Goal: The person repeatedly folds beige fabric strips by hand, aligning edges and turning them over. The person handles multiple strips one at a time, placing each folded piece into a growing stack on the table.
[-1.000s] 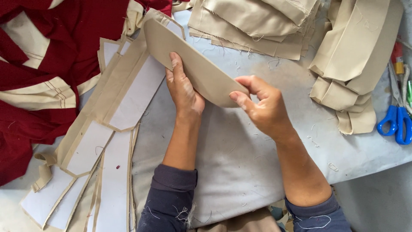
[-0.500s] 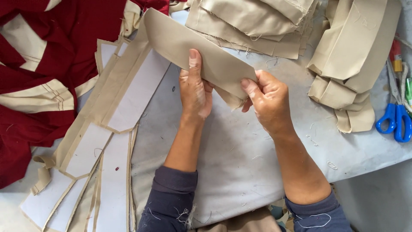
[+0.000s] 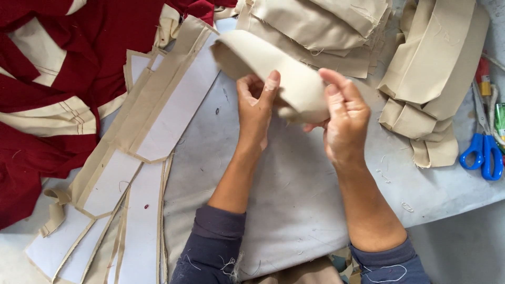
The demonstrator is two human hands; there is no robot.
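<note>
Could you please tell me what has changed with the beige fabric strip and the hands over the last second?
The beige strip, earlier lying flat, is now lifted and curled over; the left hand and right hand have raised it, pinching its near end. The stacked beige pieces and blue scissors have not moved.

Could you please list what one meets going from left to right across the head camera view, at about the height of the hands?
Red garment → long beige strips with white lining → left hand → curved beige piece → right hand → folded beige bands → blue-handled scissors.
</note>
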